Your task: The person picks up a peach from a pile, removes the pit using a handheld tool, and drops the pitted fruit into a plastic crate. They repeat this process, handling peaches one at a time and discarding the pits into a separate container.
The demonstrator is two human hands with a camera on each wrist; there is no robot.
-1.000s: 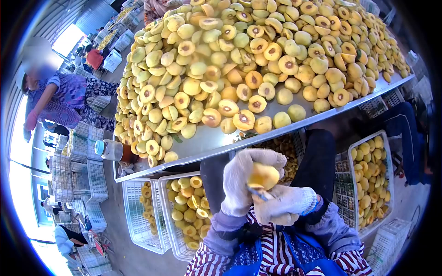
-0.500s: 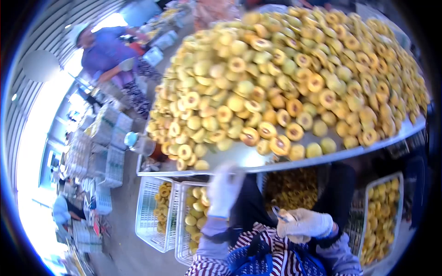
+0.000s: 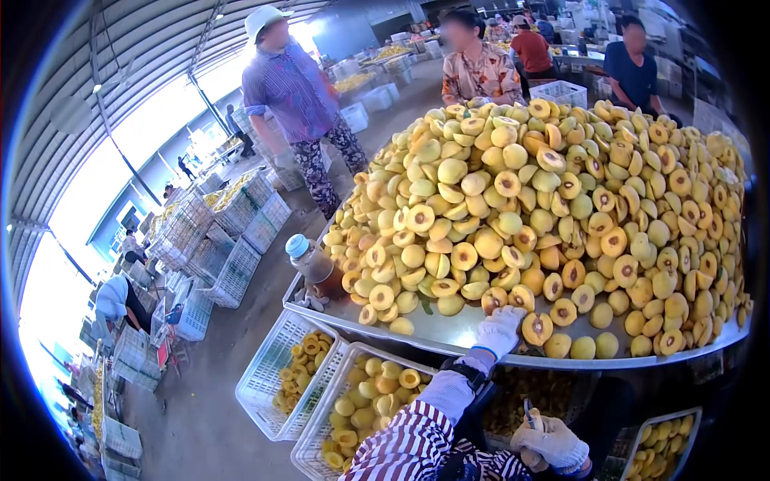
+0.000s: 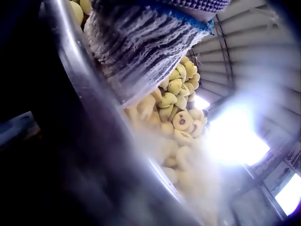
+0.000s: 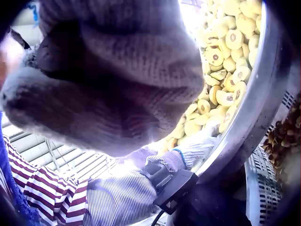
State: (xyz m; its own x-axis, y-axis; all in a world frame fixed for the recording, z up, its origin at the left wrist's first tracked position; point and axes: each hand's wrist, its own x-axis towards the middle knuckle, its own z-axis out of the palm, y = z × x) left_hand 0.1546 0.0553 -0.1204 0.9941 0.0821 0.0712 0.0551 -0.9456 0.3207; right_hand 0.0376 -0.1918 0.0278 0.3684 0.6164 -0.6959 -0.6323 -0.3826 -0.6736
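A large heap of yellow peach halves point(image 3: 481, 240) covers the metal table point(image 3: 449, 330), many with brown stone hollows showing. My left hand point(image 3: 499, 330), in a white knit glove, stretches over the table's near edge. Its fingertips are right at a peach half point(image 3: 495, 301) at the front of the heap. Low in front of my body, my gloved right hand point(image 3: 549, 445) grips a small metal-tipped tool point(image 3: 528, 410), its end poking up past the fingers. In the right wrist view the dark glove point(image 5: 127, 75) fills the upper left and hides the tool.
Left of my legs, white crates point(image 3: 317, 417) hold peach halves; another crate point(image 3: 666, 449) stands at the right. Under the table edge is a bin of dark scraps point(image 3: 525, 397). A blue-lidded jar point(image 3: 314, 264) stands at the table's left corner. People stand or sit beyond.
A second ago both hands were together around a peach half. The left hand let it go, passed near the left crate, and reached forward to the heap. The right hand kept the tool; the head view tilted up.
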